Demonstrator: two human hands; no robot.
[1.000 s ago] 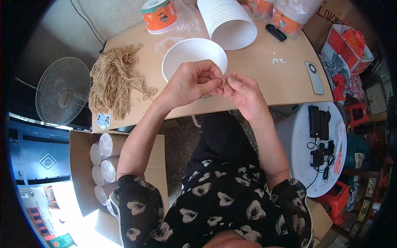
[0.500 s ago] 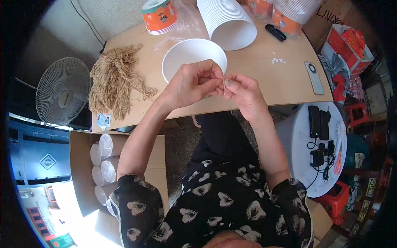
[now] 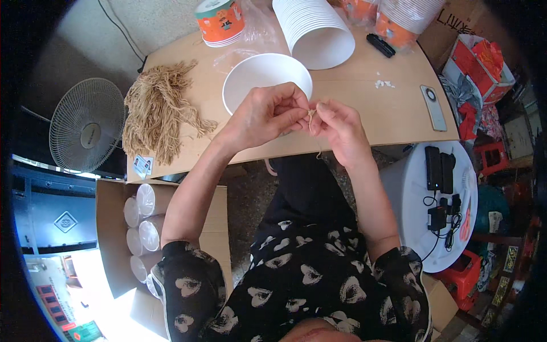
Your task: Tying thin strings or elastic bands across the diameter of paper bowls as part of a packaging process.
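Observation:
Just in front of a white paper bowl (image 3: 259,74), my two hands meet over the near part of the table. My left hand (image 3: 265,117) pinches a thin tan strand of twine (image 3: 311,115) between thumb and fingertips. The fingers of my right hand (image 3: 343,132) are closed on the same strand, touching the left fingertips. A small looped or bunched bit shows between them, and a loose end hangs below the right hand. Whether it is knotted I cannot tell. A tangled heap of similar tan twine (image 3: 156,108) lies to the left of the bowl.
Behind the bowl lies a stack of white paper tubs (image 3: 310,34), with an orange tub (image 3: 220,23) to its left. A phone (image 3: 433,108) rests at the table's right. Left are a fan (image 3: 90,126) and a carton (image 3: 108,228) of wrapped cups; right, a white stool (image 3: 419,228) holding cables.
My right fingers have shifted slightly and bent further around the strand. A bunched bit of twine now shows more clearly between the hands. My left hand has hardly moved.

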